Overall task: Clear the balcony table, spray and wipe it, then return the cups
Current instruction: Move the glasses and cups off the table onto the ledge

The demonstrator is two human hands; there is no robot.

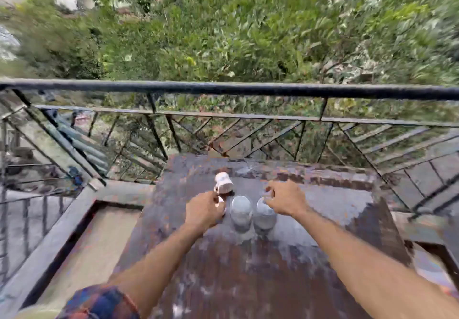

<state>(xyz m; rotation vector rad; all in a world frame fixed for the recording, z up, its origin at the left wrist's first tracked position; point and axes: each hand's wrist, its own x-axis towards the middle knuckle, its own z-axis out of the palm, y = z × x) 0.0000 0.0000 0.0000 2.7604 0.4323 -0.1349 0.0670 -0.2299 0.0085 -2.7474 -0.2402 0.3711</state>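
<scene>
Pinches a white cup (221,205) in curled left hand (205,211) fingers. Hangs right hand (285,199) over a glass (264,217); cannot tell fingers' grip.

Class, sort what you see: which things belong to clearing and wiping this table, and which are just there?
Job: table, mug, cup, left glass, right glass.
Just there: railing, trees.

The person wears a blue-red plaid sleeve (99,302)
</scene>
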